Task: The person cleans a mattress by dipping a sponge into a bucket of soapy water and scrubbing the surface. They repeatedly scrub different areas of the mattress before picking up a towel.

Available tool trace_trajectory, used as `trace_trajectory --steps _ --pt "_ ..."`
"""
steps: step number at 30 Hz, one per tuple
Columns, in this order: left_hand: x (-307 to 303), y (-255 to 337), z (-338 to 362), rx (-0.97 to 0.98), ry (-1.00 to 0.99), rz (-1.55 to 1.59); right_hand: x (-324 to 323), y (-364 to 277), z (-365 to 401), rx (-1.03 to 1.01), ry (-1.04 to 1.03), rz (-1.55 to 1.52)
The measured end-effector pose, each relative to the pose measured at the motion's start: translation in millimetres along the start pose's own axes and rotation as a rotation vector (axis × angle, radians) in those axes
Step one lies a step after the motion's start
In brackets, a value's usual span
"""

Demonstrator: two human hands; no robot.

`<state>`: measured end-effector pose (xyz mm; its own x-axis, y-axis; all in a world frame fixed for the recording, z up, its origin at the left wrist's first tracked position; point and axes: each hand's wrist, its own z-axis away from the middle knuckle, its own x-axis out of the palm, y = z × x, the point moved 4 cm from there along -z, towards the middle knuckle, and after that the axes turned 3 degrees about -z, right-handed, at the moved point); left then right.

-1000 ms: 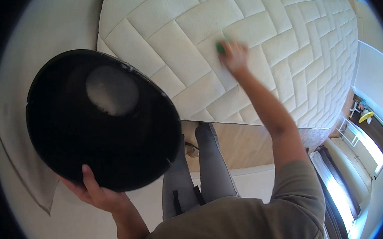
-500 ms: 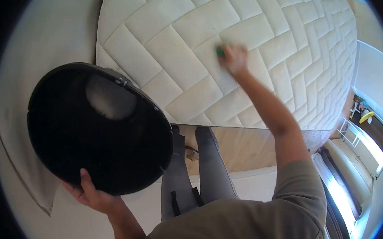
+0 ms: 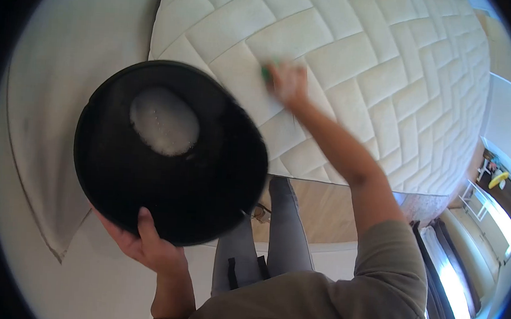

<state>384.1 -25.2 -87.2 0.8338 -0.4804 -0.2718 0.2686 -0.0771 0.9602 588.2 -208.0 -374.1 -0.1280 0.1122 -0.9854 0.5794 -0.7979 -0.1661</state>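
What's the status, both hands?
Left hand grips black bucket, white foam inside. Right hand, blurred, holds green item at mattress. Bucket hides part of mattress edge.

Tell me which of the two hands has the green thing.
The right hand, over the quilted mattress, has the green thing. The left hand holds the black bucket instead.

Black on bucket [image 3: 171, 195], white on foam [image 3: 164, 122], green on handheld item [image 3: 266, 73] (blurred), off-white herringbone on mattress [image 3: 361, 60], grey on trousers [image 3: 289, 237].
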Motion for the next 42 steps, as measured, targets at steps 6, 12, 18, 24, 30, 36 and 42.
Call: trace_trajectory --steps 6,12,18,24,30,36,42 --pt "14 -7 21 0.137 -0.032 -0.126 -11 -13 -96 0.117 0.259 -0.173" --pt "-10 1 -10 0.019 0.034 -0.054 0 23 -9 -0.093 -0.023 -0.081" --pt "-38 -3 -11 -0.005 0.179 -0.226 -75 89 -154 0.532 0.109 -0.194" --pt "-58 -8 -28 -0.057 0.18 -0.179 9 3 -2 0.076 0.358 0.016" --pt "-74 -18 -30 -0.137 0.176 -0.174 -39 196 -39 0.489 0.071 0.114" --pt "-83 -29 -34 -0.078 0.159 -0.184 6 148 -21 0.416 0.44 -0.099" --pt "-68 -11 -34 -0.128 0.183 -0.181 2 -20 73 -0.079 -0.128 -0.277"
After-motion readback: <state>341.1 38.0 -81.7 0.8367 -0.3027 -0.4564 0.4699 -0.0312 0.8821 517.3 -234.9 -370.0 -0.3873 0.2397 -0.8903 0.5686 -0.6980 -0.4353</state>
